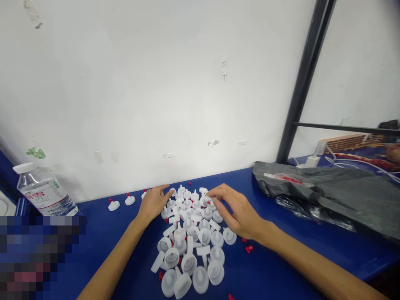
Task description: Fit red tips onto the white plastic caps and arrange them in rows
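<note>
A pile of white plastic nozzle caps (204,236) lies on the blue table, many on their sides with hollow undersides showing. My left hand (153,203) is at the far left edge of the pile, its fingers stretched and a little apart beside a white cap. Over the far right side of the pile arches my right hand (239,212), thumb and forefinger apart just above the caps; no held thing shows. Small red tips (249,248) are scattered around and among the white pieces. Left of my left hand, white caps with red tips (114,205) stand upright in a row.
A large clear water bottle (46,191) stands at the left by the white wall (175,91). Dark grey plastic bags (325,193) cover the right side of the blue table (93,237). Behind them are a black metal post (300,83) and white cables (343,164).
</note>
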### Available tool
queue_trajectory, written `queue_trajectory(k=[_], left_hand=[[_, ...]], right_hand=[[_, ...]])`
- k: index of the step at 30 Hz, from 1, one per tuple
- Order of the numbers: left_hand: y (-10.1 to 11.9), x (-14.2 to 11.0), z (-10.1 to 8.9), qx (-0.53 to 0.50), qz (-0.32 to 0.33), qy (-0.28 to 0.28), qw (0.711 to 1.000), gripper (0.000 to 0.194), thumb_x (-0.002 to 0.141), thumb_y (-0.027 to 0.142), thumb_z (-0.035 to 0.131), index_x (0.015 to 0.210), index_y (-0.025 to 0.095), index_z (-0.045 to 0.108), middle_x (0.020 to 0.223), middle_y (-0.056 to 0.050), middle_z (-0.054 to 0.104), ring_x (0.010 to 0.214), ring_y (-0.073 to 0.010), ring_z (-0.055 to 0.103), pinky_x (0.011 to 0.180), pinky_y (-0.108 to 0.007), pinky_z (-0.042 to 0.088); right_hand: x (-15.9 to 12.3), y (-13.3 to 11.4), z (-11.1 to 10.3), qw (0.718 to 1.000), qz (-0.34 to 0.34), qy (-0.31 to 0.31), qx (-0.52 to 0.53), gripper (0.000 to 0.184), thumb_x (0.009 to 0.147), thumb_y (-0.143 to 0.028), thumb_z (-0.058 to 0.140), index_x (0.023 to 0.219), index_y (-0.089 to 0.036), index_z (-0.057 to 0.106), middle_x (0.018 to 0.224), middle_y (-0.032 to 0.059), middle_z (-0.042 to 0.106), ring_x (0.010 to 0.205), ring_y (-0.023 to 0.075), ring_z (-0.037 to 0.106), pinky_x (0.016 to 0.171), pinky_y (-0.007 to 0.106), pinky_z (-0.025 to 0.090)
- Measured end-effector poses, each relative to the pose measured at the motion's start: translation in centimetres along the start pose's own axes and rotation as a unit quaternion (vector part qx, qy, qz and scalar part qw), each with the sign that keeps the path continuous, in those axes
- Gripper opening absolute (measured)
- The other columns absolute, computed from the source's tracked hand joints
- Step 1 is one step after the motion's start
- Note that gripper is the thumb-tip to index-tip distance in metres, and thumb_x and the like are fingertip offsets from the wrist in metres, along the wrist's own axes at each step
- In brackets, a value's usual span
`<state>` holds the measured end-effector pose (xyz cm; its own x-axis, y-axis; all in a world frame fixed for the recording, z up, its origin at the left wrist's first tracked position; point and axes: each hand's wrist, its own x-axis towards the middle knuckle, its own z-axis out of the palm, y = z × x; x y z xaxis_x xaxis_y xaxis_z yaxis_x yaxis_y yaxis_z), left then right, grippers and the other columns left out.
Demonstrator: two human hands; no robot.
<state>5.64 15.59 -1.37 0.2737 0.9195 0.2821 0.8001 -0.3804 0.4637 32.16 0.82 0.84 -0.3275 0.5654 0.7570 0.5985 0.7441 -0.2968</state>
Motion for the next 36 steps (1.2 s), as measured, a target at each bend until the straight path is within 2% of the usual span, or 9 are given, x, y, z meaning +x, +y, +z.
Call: queue_trajectory(k=[4, 8, 11, 13, 17, 22, 25, 29, 36], left_hand=[[-0.3, 0.3, 0.1, -0.004, 0.009, -0.029, 1.000, 0.049, 0.084, 0.055, 0.054, 0.103, 0.015, 0.076, 0.051, 0.005, 0.049, 0.053, -0.0168, 0.050, 0.055, -0.029, 0.029], [0.7, -0.2, -1.0, -0.043, -0.001, 0.027, 0.999, 0.047, 0.084, 0.058, 0.055, 0.100, 0.018, 0.075, 0.051, 0.006, 0.045, 0.054, -0.0152, 0.047, 0.057, -0.028, 0.032], [2.9, -1.0, -2.4, -0.111, -0.001, 0.049, 0.993, 0.046, 0.082, 0.059, 0.059, 0.096, 0.018, 0.074, 0.052, 0.007, 0.042, 0.053, -0.0132, 0.042, 0.057, -0.027, 0.032], [5.3, -1.6, -3.3, -0.158, 0.016, 0.004, 0.987, 0.046, 0.080, 0.059, 0.063, 0.095, 0.017, 0.074, 0.055, 0.006, 0.044, 0.053, -0.0120, 0.039, 0.055, -0.026, 0.031], [10.8, -3.1, -4.3, -0.198, 0.087, -0.175, 0.961, 0.040, 0.078, 0.056, 0.067, 0.092, 0.019, 0.074, 0.056, 0.005, 0.049, 0.051, -0.0111, 0.039, 0.051, -0.025, 0.031], [14.8, -2.9, -4.1, -0.221, 0.159, -0.237, 0.932, 0.041, 0.085, 0.056, 0.059, 0.079, 0.018, 0.074, 0.059, 0.001, 0.055, 0.051, -0.0109, 0.041, 0.049, -0.025, 0.031], [14.2, -0.5, -3.7, -0.186, 0.175, -0.240, 0.937, 0.044, 0.089, 0.053, 0.051, 0.091, 0.018, 0.076, 0.066, -0.001, 0.063, 0.052, -0.0115, 0.046, 0.048, -0.024, 0.033], [11.5, 4.1, -2.1, 0.026, 0.104, -0.119, 0.987, 0.032, 0.089, 0.036, 0.050, 0.097, 0.019, 0.076, 0.087, -0.007, 0.075, 0.075, -0.0181, 0.066, 0.066, -0.026, 0.048], [8.4, 9.0, 2.0, 0.165, 0.034, -0.104, 0.980, 0.019, 0.071, 0.028, 0.070, 0.087, 0.019, 0.074, 0.098, -0.015, 0.075, 0.090, -0.0303, 0.071, 0.076, -0.036, 0.052]], right_hand=[[0.0, 0.0, 0.0, 1.000, -0.010, 0.003, -0.006, 0.026, 0.098, -0.013, 0.046, 0.121, -0.023, 0.054, 0.105, 0.0061, 0.066, 0.091, 0.0196, 0.061, 0.081, 0.036, 0.049], [-0.1, -0.1, 0.0, 1.000, -0.003, 0.010, -0.017, 0.027, 0.098, -0.013, 0.046, 0.121, -0.024, 0.055, 0.103, 0.0055, 0.067, 0.088, 0.0192, 0.062, 0.079, 0.036, 0.050], [0.0, -0.1, 0.0, 0.999, 0.023, 0.016, -0.031, 0.031, 0.097, -0.017, 0.051, 0.127, -0.025, 0.054, 0.104, 0.0053, 0.066, 0.084, 0.0181, 0.064, 0.080, 0.036, 0.052], [0.1, -0.1, 0.0, 0.998, 0.042, 0.011, -0.039, 0.043, 0.097, -0.021, 0.055, 0.139, -0.027, 0.048, 0.114, 0.0068, 0.065, 0.092, 0.0190, 0.065, 0.086, 0.038, 0.053], [0.1, 0.2, 0.2, 0.997, 0.073, -0.014, -0.038, 0.069, 0.093, -0.030, 0.065, 0.153, -0.031, 0.032, 0.142, 0.0098, 0.053, 0.118, 0.0245, 0.060, 0.094, 0.041, 0.055], [-0.2, 1.3, 0.4, 0.998, 0.057, 0.019, 0.005, 0.057, 0.096, -0.025, 0.062, 0.148, -0.032, 0.042, 0.129, 0.0067, 0.064, 0.112, 0.0216, 0.065, 0.093, 0.037, 0.056], [0.0, 2.1, -0.1, 0.995, 0.079, 0.057, -0.004, 0.043, 0.095, -0.028, 0.064, 0.136, -0.029, 0.055, 0.122, 0.0050, 0.069, 0.106, 0.0206, 0.067, 0.094, 0.035, 0.055], [0.3, 3.2, -0.8, 0.987, 0.129, 0.080, -0.044, 0.031, 0.092, -0.031, 0.068, 0.121, -0.025, 0.062, 0.108, 0.0046, 0.070, 0.088, 0.0191, 0.066, 0.083, 0.033, 0.056], [0.1, 3.7, -0.6, 0.985, 0.157, 0.063, -0.045, 0.019, 0.091, -0.034, 0.069, 0.107, -0.025, 0.066, 0.103, 0.0046, 0.062, 0.076, 0.0154, 0.062, 0.073, 0.031, 0.055]])
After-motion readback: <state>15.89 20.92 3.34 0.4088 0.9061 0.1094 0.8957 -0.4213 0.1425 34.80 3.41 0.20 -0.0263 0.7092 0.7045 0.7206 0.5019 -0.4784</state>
